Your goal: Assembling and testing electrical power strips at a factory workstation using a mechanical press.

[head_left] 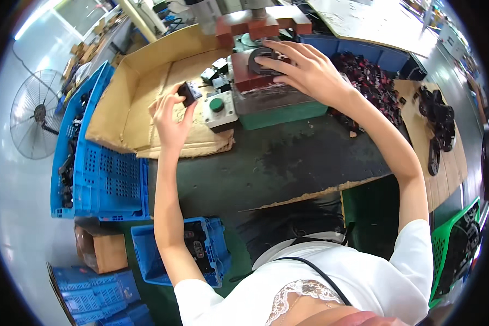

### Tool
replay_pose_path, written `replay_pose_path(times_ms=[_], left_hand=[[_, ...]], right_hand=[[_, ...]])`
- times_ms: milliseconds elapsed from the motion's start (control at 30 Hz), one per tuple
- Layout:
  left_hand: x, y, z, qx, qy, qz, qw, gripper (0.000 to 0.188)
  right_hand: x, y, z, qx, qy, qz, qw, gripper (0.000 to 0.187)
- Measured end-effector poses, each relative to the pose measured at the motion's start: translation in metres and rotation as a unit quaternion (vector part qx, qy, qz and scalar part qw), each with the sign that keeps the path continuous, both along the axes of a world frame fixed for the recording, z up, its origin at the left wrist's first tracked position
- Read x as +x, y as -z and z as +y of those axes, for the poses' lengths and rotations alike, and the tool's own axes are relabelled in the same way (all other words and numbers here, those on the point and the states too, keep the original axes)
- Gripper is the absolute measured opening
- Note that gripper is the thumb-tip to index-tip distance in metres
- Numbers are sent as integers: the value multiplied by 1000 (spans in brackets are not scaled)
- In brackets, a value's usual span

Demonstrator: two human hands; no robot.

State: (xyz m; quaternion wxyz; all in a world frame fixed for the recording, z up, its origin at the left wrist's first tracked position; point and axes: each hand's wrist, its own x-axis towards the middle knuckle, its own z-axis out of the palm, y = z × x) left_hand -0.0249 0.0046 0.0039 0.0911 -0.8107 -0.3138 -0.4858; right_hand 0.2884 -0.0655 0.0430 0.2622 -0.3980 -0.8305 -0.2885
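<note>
My left hand pinches a small black block-shaped part with a pale face, held up beside a green push button on a light box. My right hand reaches over the red fixture of a press. Its fingers are on a black rounded part lying on that fixture, under the press head. Below the fixture sits a green base block. Several small black and pale parts lie between the left hand and the fixture.
An open cardboard box stands on the dark table. Blue crates and a fan are at left, another blue crate below. Red and black pieces pile at right, near black parts on cardboard.
</note>
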Motion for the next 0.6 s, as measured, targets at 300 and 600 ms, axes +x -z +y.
replay_pose_path(times_ms=[300, 600], left_hand=[[-8, 2, 3, -11, 5, -52, 999, 28], [40, -20, -39, -198, 82, -206, 955, 39]], right_hand=[[8, -4, 62, -248, -89, 49, 963, 36], [50, -8, 23, -213, -85, 145, 963, 45]])
